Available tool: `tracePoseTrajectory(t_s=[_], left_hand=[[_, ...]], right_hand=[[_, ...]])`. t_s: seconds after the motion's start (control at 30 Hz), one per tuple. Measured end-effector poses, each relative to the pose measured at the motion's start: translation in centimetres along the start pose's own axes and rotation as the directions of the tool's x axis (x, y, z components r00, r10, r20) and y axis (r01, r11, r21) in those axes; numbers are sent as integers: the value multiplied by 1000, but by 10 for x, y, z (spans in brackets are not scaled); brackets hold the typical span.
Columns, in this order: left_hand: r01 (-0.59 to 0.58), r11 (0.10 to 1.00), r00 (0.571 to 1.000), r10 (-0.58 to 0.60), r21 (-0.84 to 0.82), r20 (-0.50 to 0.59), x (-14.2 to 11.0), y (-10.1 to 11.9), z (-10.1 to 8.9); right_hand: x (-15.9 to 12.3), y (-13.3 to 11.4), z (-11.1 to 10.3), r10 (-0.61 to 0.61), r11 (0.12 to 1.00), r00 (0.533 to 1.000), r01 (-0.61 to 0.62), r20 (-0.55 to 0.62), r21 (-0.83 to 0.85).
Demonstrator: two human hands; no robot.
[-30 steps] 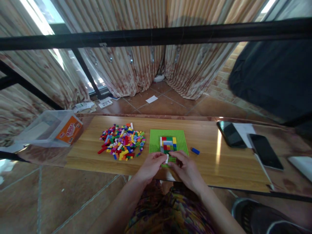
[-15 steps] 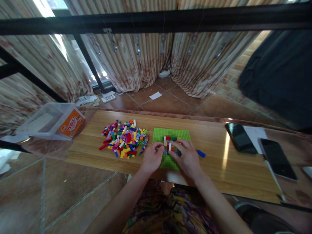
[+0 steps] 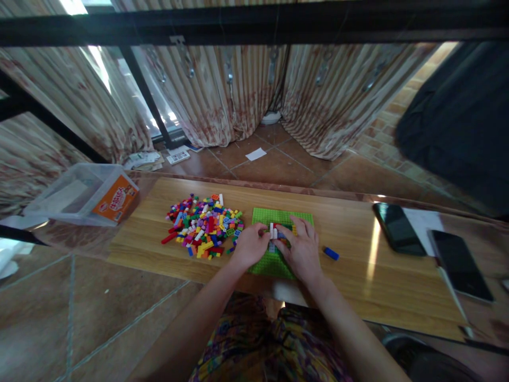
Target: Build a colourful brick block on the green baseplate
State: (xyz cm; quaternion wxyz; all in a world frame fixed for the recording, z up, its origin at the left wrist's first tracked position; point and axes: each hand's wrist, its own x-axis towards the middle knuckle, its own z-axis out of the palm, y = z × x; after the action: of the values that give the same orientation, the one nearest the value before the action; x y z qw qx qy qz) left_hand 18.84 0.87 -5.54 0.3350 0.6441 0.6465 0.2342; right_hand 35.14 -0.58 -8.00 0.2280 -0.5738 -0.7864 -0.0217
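Observation:
A green baseplate lies on the wooden table with a low build of coloured toy bricks on it. My right hand reaches over the build from the right, thumb and fingertips closed on a small white brick at the build's left side. From the left, my left hand rests at the plate's left part, its fingers curled together near the same white brick; what is between them is hidden. The right hand covers much of the build. A blue brick lies alone on the table, right of the plate.
A heap of mixed bricks spreads left of the plate. Farther left stands a clear plastic box with an orange label. Two dark phones and white paper lie at the right. A black rail crosses above.
Both hands have shifted slightly up the plate, and the right hand has brought the white brick toward the build's upper left. The view has moved a little.

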Motion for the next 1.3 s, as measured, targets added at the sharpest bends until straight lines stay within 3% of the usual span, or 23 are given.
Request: tracePoseTrajectory(t_s=[0.33,0.67,0.93,1.17,1.3], left_hand=[[38,999,999,-38,40,18,3,5,-1],[49,998,999,-49,48,-10,3,5,4],[84,992,996,-80,97,-43,0,11,5],[78,996,997,-78,34,3,5,9,3],[101,992,995,-102,76,17,11,12,0]], right_hand=[[-8,0,-4,80,996,993,-76,-91,45],[-10,-22,0,122,991,987,-126,-101,-42],[-11,-25,10,135,990,974,-127,-181,57],[-11,-25,12,129,990,971,-115,-199,84],[-10,-25,12,128,990,971,-112,-204,89]])
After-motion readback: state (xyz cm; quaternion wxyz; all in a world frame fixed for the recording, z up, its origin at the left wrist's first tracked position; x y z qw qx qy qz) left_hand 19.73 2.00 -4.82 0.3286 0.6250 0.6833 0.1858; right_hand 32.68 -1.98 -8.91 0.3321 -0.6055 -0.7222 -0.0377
